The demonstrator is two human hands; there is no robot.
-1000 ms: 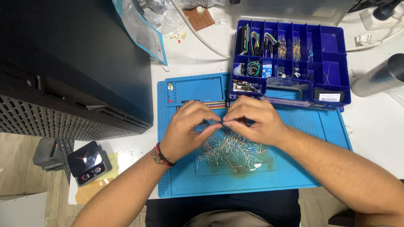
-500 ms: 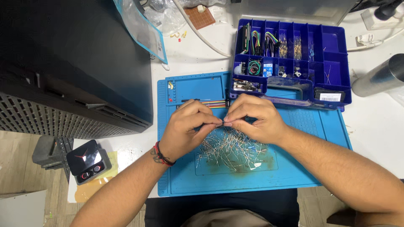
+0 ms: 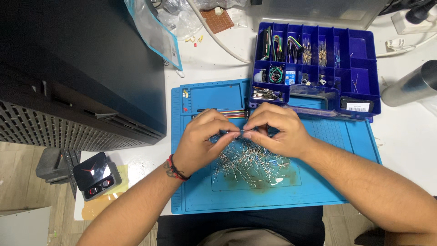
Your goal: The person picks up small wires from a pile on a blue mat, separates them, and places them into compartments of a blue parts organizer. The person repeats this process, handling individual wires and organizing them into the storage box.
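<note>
A white tabletop [image 3: 218,64] carries a blue silicone work mat [image 3: 337,182] with moulded recesses along its far edge. Over the middle of the mat, the left hand [image 3: 202,141] and the right hand [image 3: 275,130] meet fingertip to fingertip, each pinching one end of a thin wire-legged component [image 3: 243,131] held level between them, just above a loose heap of similar thin metal-legged parts [image 3: 250,161] lying on the mat. A red and black cord bracelet [image 3: 175,168] circles the left wrist. Behind the hands, a dark blue plastic compartment organiser [image 3: 359,50] holds wires and small parts and overlaps the mat's far edge. A large black computer case [image 3: 77,68] stands at the left, with a clear plastic bag [image 3: 157,32] leaning against it. A shiny metal cylinder [image 3: 407,84] lies at the right. Below the table edge, a small open black earbud case [image 3: 96,176] sits above a wooden floor [image 3: 18,182].
</note>
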